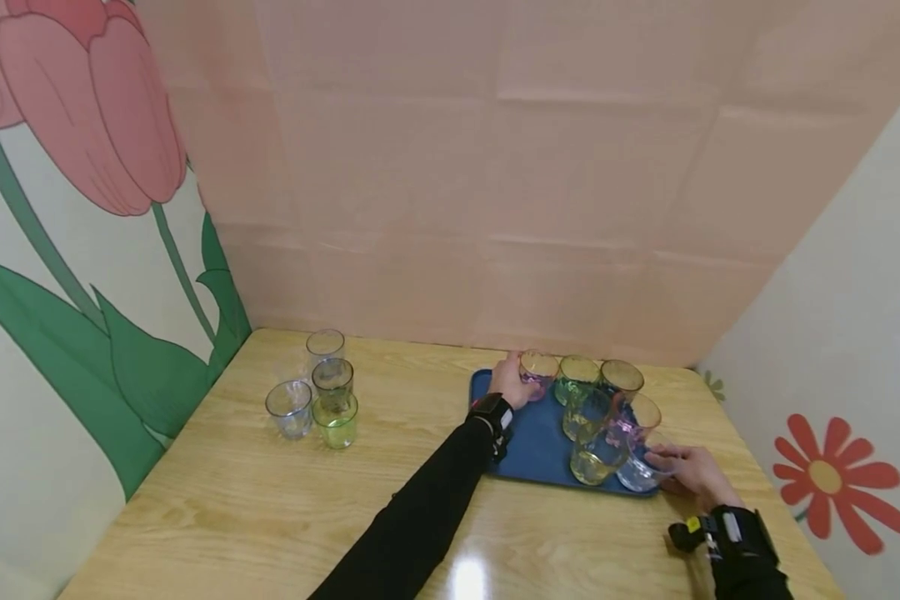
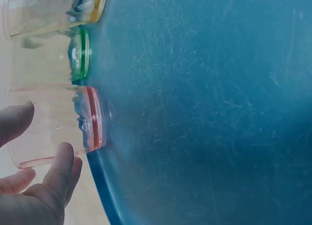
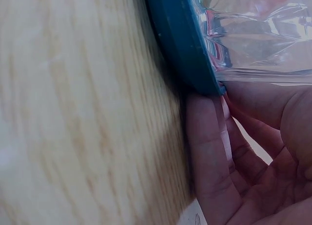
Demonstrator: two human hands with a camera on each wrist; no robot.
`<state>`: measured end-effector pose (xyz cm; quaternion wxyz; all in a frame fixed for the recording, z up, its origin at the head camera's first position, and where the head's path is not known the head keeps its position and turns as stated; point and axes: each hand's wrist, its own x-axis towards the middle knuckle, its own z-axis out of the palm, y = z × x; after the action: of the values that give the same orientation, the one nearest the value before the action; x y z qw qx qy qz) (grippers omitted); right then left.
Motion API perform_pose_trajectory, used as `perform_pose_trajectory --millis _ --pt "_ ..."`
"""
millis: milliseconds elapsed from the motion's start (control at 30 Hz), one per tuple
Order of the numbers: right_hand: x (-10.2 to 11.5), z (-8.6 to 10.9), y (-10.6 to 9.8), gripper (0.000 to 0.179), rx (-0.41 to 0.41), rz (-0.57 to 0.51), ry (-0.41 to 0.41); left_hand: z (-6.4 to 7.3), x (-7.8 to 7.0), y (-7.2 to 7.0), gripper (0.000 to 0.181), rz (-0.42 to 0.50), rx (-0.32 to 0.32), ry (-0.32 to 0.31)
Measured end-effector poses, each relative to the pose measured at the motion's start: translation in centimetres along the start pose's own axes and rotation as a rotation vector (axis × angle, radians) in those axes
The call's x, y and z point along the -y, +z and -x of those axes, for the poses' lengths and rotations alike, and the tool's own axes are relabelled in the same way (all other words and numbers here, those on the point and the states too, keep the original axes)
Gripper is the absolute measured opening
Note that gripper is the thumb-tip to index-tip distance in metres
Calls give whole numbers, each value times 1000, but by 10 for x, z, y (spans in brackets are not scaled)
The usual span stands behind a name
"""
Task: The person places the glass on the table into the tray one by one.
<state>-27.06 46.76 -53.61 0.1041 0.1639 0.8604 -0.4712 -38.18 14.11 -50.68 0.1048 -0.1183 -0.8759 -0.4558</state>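
My left hand (image 1: 512,382) is at the back left corner of the blue tray (image 1: 528,446), with thumb and fingers on either side of a pink-tinted glass (image 2: 53,122). That glass stands upright on the tray beside a green-tinted glass (image 2: 78,56). At the front right corner, my right hand (image 1: 693,471) pinches the tray's edge (image 3: 187,44), one finger below the rim and the thumb above. Right by this thumb stands a clear faceted glass (image 3: 263,49). A yellow glass (image 1: 592,467), an amber-rimmed glass (image 1: 622,377) and other tinted glasses crowd the tray's right half.
Left of the tray, several glasses stand grouped on the wooden table (image 1: 412,417): a bluish clear one (image 1: 291,412), a grey one (image 1: 333,385), a yellow-green one (image 1: 336,429) and a clear one (image 1: 325,346). A pinkish covered wall (image 1: 450,208) rises behind the table.
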Motion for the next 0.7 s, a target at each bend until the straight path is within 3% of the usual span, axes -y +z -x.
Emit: perform_pose_trajectory --millis 300,700 --pt "-2 0 2 42 1 -56 5 1 2 4 58 20 -8 -6" --pt "-2 1 3 31 -13 -79 8 2 1 3 59 31 32 -53"
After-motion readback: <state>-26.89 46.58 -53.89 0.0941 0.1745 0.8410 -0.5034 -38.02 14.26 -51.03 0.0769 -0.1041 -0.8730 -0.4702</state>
